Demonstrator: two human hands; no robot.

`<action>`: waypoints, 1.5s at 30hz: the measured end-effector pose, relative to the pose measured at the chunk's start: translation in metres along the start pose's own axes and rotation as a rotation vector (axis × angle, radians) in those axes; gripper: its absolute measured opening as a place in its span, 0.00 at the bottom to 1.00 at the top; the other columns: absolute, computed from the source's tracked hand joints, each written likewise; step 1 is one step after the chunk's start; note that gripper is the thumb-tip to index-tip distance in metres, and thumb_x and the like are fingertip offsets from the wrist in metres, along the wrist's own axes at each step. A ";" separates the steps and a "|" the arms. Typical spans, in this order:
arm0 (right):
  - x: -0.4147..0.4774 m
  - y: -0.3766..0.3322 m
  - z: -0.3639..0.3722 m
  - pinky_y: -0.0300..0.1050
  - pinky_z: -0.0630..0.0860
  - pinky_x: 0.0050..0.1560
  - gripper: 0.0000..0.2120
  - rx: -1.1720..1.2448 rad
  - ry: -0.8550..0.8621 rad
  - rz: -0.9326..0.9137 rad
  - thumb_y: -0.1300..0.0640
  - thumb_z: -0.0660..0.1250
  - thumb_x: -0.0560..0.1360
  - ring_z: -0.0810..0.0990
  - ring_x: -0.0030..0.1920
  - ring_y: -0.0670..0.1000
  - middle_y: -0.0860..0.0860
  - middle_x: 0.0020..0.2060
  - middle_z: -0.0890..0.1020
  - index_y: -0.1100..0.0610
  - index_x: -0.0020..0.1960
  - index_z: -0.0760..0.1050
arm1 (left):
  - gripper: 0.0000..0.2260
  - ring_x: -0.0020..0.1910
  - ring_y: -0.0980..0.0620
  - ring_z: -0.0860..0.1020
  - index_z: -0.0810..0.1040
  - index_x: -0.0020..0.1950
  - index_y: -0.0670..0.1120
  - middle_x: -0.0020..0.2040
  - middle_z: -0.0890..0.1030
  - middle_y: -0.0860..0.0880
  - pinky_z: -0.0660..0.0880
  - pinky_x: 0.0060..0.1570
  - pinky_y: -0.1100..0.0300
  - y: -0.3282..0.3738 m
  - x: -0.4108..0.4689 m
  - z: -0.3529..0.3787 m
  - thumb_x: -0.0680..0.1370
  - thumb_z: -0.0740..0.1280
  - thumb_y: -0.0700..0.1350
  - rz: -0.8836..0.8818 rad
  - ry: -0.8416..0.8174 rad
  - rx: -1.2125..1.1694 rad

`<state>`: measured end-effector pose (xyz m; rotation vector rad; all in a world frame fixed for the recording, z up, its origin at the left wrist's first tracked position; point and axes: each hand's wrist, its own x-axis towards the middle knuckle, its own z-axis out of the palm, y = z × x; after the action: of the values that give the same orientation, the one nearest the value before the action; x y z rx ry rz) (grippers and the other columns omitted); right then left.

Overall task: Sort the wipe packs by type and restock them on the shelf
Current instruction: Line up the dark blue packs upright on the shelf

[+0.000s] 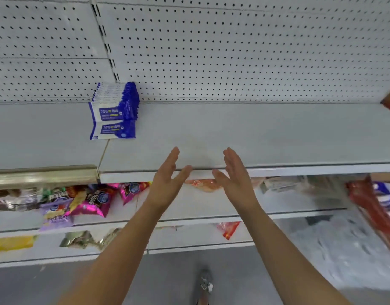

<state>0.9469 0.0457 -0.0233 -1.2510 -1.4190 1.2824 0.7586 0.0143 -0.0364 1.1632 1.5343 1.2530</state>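
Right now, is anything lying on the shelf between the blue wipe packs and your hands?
No. The head view shows bare shelf between the wipe packs and both open hands.

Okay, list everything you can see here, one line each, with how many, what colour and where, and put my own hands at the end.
wipe packs: one row, exact count unclear, blue and white, standing on the top shelf at its left, against the pegboard, the front pack lying flat.
top shelf: one, white, mostly bare, across the middle of the view.
pegboard: white with dark holes, behind the top shelf.
snack bags: several, pink, purple and dark, on the lower shelf at left.
red packets: a few, red, on the lower shelves at centre and right.
shoe: one, grey, on the grey floor at the bottom.
left hand: open, empty, in front of the top shelf's edge.
right hand: open, empty, beside it, palms facing each other.
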 end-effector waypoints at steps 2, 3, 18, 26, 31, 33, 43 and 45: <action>-0.026 0.002 -0.033 0.45 0.63 0.75 0.32 -0.017 0.068 -0.015 0.57 0.69 0.78 0.63 0.76 0.43 0.42 0.76 0.65 0.47 0.78 0.60 | 0.39 0.72 0.60 0.69 0.65 0.78 0.58 0.75 0.69 0.61 0.65 0.72 0.58 0.005 -0.017 0.029 0.69 0.71 0.66 -0.015 -0.036 -0.010; -0.038 0.003 -0.049 0.46 0.62 0.76 0.32 -0.027 0.102 -0.017 0.57 0.69 0.78 0.63 0.76 0.43 0.42 0.76 0.65 0.46 0.78 0.60 | 0.38 0.72 0.60 0.70 0.66 0.78 0.57 0.74 0.70 0.60 0.66 0.72 0.59 0.010 -0.025 0.045 0.70 0.71 0.65 -0.015 -0.060 -0.024; -0.235 0.059 -0.364 0.45 0.68 0.71 0.29 -0.108 0.421 0.103 0.57 0.69 0.78 0.70 0.71 0.45 0.46 0.72 0.71 0.50 0.77 0.63 | 0.28 0.74 0.60 0.66 0.64 0.78 0.56 0.76 0.67 0.59 0.64 0.73 0.56 0.043 -0.182 0.368 0.79 0.68 0.55 -0.012 -0.465 0.061; -0.285 0.100 -0.507 0.51 0.68 0.72 0.32 -0.071 0.513 0.242 0.56 0.71 0.76 0.70 0.72 0.47 0.48 0.74 0.70 0.51 0.77 0.62 | 0.27 0.72 0.58 0.70 0.67 0.77 0.51 0.74 0.71 0.55 0.65 0.73 0.55 0.051 -0.243 0.515 0.80 0.68 0.55 -0.053 -0.462 0.123; -0.255 0.122 -0.561 0.44 0.68 0.70 0.31 -0.072 0.488 0.260 0.62 0.69 0.77 0.70 0.72 0.48 0.49 0.73 0.71 0.52 0.77 0.62 | 0.18 0.63 0.66 0.73 0.70 0.69 0.64 0.63 0.74 0.67 0.71 0.61 0.63 0.052 -0.225 0.574 0.79 0.67 0.57 0.018 -0.482 0.179; -0.236 0.128 -0.582 0.42 0.69 0.68 0.32 -0.073 0.481 0.273 0.62 0.69 0.77 0.70 0.72 0.47 0.48 0.73 0.71 0.50 0.78 0.61 | 0.20 0.59 0.72 0.73 0.68 0.70 0.63 0.62 0.74 0.67 0.70 0.54 0.69 0.047 -0.206 0.597 0.80 0.68 0.53 0.049 -0.489 0.203; -0.139 0.153 -0.667 0.49 0.70 0.71 0.29 -0.116 0.409 0.373 0.58 0.69 0.77 0.73 0.69 0.44 0.46 0.68 0.75 0.48 0.75 0.65 | 0.20 0.57 0.58 0.75 0.69 0.70 0.50 0.62 0.76 0.53 0.69 0.54 0.69 0.038 -0.126 0.688 0.79 0.70 0.47 -0.002 -0.476 0.387; -0.126 0.162 -0.678 0.45 0.72 0.67 0.26 -0.143 0.379 0.393 0.58 0.69 0.76 0.75 0.66 0.42 0.43 0.64 0.78 0.49 0.73 0.68 | 0.20 0.63 0.50 0.76 0.71 0.70 0.46 0.66 0.77 0.47 0.70 0.60 0.61 0.035 -0.116 0.699 0.79 0.69 0.46 -0.018 -0.475 0.422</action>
<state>1.6523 0.0288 -0.0878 -1.8285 -1.0373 1.1229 1.4618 0.0632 -0.1157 1.5755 1.4667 0.5829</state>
